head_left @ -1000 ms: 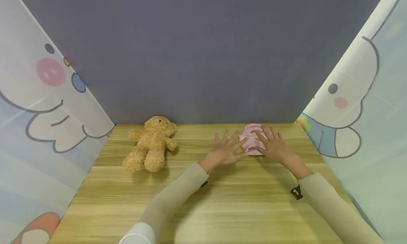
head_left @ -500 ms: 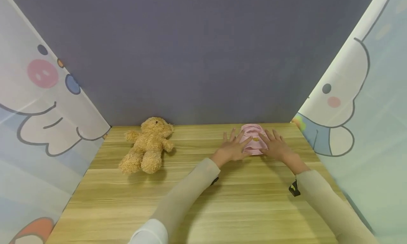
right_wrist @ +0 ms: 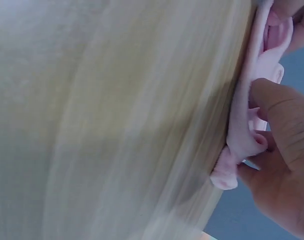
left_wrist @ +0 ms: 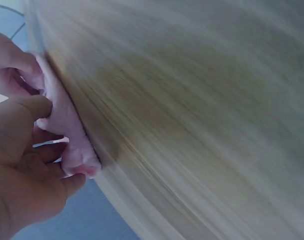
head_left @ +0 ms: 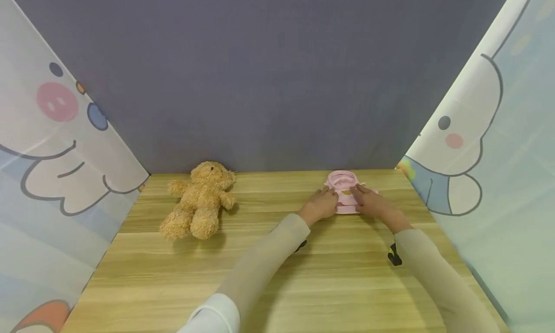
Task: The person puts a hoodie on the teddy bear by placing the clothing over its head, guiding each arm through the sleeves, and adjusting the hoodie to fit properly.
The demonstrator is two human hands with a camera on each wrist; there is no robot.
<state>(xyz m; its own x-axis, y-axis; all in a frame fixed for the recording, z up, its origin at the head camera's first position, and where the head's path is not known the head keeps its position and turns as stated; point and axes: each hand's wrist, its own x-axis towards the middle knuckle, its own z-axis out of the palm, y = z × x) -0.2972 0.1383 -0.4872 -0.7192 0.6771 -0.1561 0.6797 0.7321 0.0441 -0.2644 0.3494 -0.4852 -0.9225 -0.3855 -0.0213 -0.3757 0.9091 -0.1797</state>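
A small pink doll hoodie (head_left: 345,198) with a yellow print lies at the back right of the table, neck opening toward the wall. From its left side my left hand (head_left: 320,206) grips the cloth. My right hand (head_left: 371,203) grips the opposite side. In the left wrist view, the thumb presses on the hoodie (left_wrist: 66,122) and the fingers curl by its edge. Seen from the right wrist, my thumb lies over the hoodie (right_wrist: 239,115), fingers bent at its folded sleeve. A tan teddy bear (head_left: 204,198) lies on its back at the left, apart from both hands.
The wooden table (head_left: 277,285) ends at a dark grey wall panel (head_left: 277,82) behind the hoodie. Cartoon-printed sheets stand along the left side (head_left: 52,179) and right side (head_left: 498,256).
Both hands went from spread fingers over the hoodie to curled fingers gripping its two sides. The left hand moved right toward it. The bear stayed on its spot.
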